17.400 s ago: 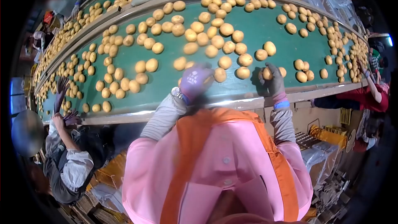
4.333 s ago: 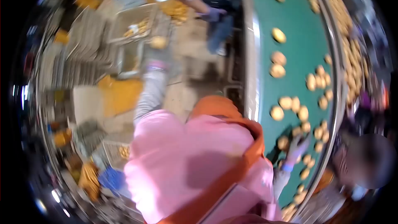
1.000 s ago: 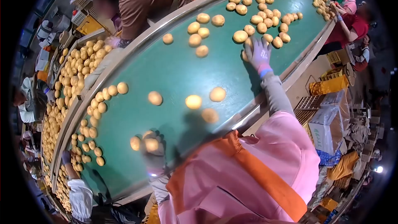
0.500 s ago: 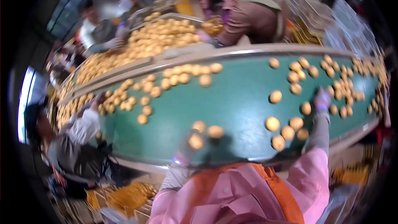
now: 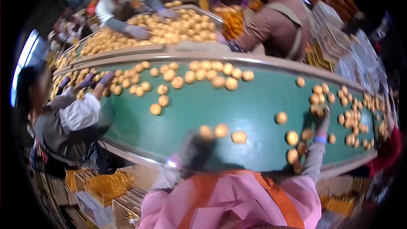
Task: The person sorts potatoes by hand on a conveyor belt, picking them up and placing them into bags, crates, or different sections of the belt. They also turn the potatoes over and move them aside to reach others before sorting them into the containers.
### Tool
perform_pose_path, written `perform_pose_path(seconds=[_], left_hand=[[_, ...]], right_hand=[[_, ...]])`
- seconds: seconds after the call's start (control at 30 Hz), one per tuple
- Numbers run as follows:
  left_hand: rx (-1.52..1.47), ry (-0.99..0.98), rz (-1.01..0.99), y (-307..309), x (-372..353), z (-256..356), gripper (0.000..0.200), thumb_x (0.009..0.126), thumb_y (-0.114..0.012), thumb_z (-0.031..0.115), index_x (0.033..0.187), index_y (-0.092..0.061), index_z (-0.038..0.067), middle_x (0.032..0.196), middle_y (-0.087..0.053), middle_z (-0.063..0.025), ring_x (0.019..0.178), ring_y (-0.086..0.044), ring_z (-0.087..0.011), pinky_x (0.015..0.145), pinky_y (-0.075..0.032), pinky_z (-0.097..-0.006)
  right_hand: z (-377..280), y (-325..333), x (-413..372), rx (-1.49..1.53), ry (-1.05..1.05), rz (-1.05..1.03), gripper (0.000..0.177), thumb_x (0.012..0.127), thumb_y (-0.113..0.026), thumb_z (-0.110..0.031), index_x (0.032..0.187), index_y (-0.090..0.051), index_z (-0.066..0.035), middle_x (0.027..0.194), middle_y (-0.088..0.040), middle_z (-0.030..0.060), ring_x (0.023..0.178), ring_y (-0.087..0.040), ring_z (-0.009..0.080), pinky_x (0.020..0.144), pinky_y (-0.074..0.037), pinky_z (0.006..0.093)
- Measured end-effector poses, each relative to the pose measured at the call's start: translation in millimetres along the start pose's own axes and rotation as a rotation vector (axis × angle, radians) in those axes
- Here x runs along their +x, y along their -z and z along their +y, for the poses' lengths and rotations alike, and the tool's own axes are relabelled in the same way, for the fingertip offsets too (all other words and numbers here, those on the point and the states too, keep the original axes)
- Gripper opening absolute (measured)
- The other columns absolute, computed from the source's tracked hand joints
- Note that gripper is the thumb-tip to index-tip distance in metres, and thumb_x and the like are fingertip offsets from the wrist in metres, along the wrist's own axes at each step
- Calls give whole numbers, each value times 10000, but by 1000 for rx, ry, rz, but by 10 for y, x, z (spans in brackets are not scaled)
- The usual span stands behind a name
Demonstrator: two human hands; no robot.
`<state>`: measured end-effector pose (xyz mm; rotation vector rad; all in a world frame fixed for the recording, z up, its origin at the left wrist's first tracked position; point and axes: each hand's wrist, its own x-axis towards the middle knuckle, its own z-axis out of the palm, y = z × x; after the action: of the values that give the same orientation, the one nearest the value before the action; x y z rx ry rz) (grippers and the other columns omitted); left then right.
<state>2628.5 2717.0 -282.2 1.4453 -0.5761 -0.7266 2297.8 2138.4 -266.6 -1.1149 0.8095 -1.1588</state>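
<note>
A green belt carries round yellow fruit. My left hand, in a grey glove and smeared by motion, is low over the near side of it, with a blurred fruit at its fingers. Just right of that, two more fruits lie on the belt. Farther right, my right hand is gloved too, its fingers bent round a fruit at the edge of a small cluster. Several fruits lie left of my right forearm.
Across the raised rail, a person handles a large heap of fruit, and another person works beside it. A person at left reaches onto the belt. At far right is a red sleeve. Crates stand below.
The view has shifted. My right hand has drawn back from the far cluster to nearer fruit at its left. The fruit at my left hand has moved from over the hand to its fingertips.
</note>
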Motion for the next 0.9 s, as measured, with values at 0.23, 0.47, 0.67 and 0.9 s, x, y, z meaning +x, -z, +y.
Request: perform_pose_path(seconds=[0.23, 0.47, 0.67, 0.9], left_hand=[[-532, 368, 97, -23, 79, 334, 506, 1021, -564, 417, 1430, -491, 126, 1381, -579, -119, 1183, -620, -250, 910, -555, -343], [-660, 417, 71, 499, -42, 43, 481, 1046, -524, 393, 1420, -501, 92, 1358, -609, -141, 1146, -656, -277, 915, -573, -391], [-648, 471, 189, 938, -99, 35, 492, 1057, -487, 407, 1422, -491, 76, 1354, -614, -141, 1148, -658, -271, 923, -577, -379], [-698, 360, 148, 1293, -143, -108, 448, 1077, -456, 312, 1424, -463, 28, 1377, -594, -162, 1194, -640, -268, 930, -583, -367]], right_hand=[[-307, -1904, -1053, 960, -586, -471, 435, 935, -614, -371, 1247, -577, -71, 1098, -659, 147, 1020, -630, 316, 815, -543, 437], [67, -2626, -1561, 944, -652, -517, 470, 899, -579, -365, 1236, -599, -37, 1070, -657, 168, 894, -603, 307, 651, -499, 392], [168, -3137, -1990, 667, -628, -442, 411, 928, -554, -337, 1178, -594, -13, 968, -639, 168, 738, -600, 280, 568, -483, 348], [517, -3281, -2331, 131, -543, -547, 379, 962, -537, -299, 1185, -580, 4, 987, -647, 143, 789, -635, 260, 636, -525, 361]])
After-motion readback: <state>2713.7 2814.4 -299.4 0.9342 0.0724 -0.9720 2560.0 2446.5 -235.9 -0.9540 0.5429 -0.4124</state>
